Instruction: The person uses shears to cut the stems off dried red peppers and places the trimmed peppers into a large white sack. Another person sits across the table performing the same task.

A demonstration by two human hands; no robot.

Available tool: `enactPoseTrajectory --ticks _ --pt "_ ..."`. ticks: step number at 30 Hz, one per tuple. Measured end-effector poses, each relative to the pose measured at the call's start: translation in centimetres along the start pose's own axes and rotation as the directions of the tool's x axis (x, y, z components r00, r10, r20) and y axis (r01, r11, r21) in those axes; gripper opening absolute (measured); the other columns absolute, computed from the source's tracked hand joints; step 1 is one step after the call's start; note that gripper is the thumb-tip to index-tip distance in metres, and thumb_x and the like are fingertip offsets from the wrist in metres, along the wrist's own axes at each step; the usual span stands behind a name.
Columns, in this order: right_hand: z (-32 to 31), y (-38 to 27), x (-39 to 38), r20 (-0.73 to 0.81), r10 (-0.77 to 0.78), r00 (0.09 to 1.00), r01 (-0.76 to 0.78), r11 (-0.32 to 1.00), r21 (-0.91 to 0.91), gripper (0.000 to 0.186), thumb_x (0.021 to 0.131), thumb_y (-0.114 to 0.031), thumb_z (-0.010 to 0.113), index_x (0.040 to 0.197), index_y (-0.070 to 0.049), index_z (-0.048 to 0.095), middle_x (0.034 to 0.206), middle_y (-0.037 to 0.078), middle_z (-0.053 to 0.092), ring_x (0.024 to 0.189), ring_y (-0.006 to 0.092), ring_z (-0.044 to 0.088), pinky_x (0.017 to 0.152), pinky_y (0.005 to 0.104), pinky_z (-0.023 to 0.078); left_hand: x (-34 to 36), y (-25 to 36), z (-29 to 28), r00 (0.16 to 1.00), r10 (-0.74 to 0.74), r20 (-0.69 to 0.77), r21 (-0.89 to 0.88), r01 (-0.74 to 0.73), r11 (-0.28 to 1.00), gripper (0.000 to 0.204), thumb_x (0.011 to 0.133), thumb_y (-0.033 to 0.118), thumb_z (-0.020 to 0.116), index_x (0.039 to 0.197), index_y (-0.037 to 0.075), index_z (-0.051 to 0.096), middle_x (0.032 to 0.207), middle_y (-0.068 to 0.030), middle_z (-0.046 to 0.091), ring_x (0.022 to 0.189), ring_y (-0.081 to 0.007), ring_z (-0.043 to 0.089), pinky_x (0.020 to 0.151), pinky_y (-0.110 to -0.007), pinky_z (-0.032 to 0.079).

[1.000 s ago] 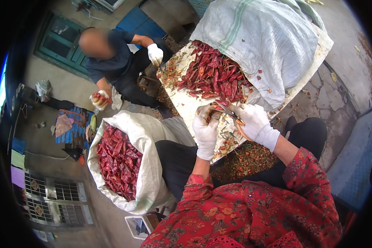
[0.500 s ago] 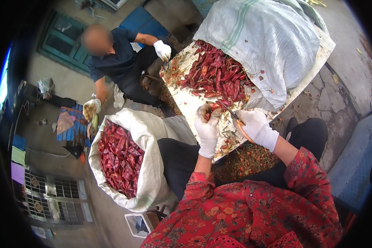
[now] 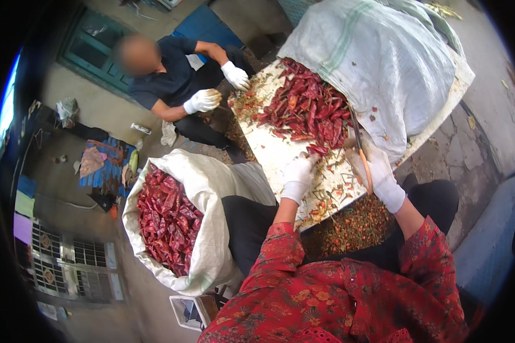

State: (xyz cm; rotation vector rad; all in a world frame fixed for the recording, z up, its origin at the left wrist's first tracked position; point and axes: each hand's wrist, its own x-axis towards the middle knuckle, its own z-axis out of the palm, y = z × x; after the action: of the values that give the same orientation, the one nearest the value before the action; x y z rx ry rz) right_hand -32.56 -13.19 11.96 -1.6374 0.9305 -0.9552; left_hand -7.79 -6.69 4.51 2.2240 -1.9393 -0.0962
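My gloved left hand is closed on dried red chilies at the front edge of the chili pile. My gloved right hand grips orange-handled scissors, their blades pointing up toward the far side of the board. The pale board is strewn with stems and bits around my hands. A large woven sack lies over the right part of it, chilies spilling from its edge. An open white sack full of chilies stands left of my legs.
A co-worker sits across at the upper left, gloved hands beside the board. Stems and scraps cover the ground between my legs. A white bin is at the lower left. A blue panel rises on the right.
My left hand moved down and turned over toward the board. My right hand moved right, swinging the scissor blades upright and apart from my left hand. The co-worker's lower hand moved up toward the board.
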Motion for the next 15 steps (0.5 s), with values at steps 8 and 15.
enactPoseTrajectory --ticks 8,15 --pt "0.7 -0.6 0.4 0.015 -0.049 0.999 0.051 0.983 -0.175 0.030 0.095 -0.020 0.070 0.118 -0.001 0.068 0.078 0.010 0.069 0.063 0.0183 0.065 0.059 0.0334 0.051 3.7 -2.2 2.9 0.998 0.000 0.067 0.056 -0.003 0.998 0.036 0.095 0.016 0.056 0.129 0.018 0.065 0.119 -0.0205 0.064 0.104 -0.0403 0.067 0.089 -0.048 0.054" --pt "1.7 -0.4 -0.4 0.114 -0.027 0.993 0.073 0.904 -0.421 0.031 0.094 -0.032 0.064 0.116 -0.011 0.070 0.093 0.021 0.073 0.089 0.0395 0.072 0.077 0.0473 0.056 2.2 -3.9 4.6 0.999 -0.036 -0.034 -0.100 0.033 0.994 0.040 0.088 0.011 0.062 0.127 0.007 0.062 0.119 -0.0228 0.063 0.102 -0.0423 0.067 0.088 -0.048 0.055"
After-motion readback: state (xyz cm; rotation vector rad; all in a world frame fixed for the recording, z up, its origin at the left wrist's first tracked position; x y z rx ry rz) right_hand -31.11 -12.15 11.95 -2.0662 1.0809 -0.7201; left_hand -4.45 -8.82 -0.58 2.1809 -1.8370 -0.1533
